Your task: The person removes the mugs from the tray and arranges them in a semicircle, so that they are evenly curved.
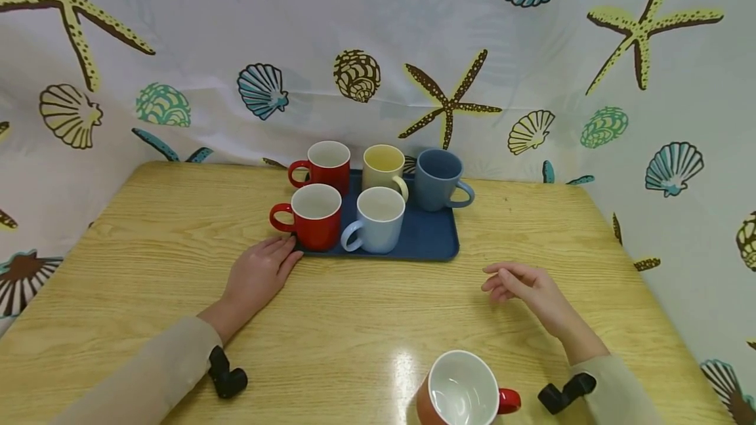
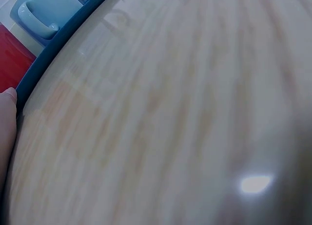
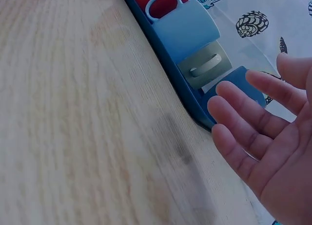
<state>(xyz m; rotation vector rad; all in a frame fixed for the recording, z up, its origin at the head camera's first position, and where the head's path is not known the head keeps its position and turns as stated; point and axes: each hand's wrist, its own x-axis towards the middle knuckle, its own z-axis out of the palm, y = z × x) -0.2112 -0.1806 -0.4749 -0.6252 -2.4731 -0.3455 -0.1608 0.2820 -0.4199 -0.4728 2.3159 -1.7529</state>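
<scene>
Reference for all positions: the tray centre in the head view, with 12 o'clock on the far side.

The dark blue tray point(image 1: 431, 235) lies flat on the wood-grain counter point(image 1: 177, 228). It carries five upright mugs: a far red mug point(image 1: 333, 176) at 10 o'clock, a yellow mug point(image 1: 375, 177) at 12, a medium-blue mug point(image 1: 434, 185) at 2, a light-blue mug point(image 1: 380, 231) at 6 and a near red mug point(image 1: 319, 231) at 8. Both red mugs' handles point to 9 o'clock.

A loose red mug point(image 1: 463, 389), white inside, stands upright on the counter at 5 o'clock, off the tray. Its handle points to 3.

The left hand point(image 1: 256, 274) is at 8 o'clock, its fingers extended and touching the tray's near corner; the left wrist view shows a digit at the rim. The right hand point(image 1: 534, 294) is at 4 o'clock, clear of the tray, fingers loosely spread, holding nothing.

A shell-and-starfish cloth point(image 1: 331, 18) hangs at 12 o'clock.
</scene>
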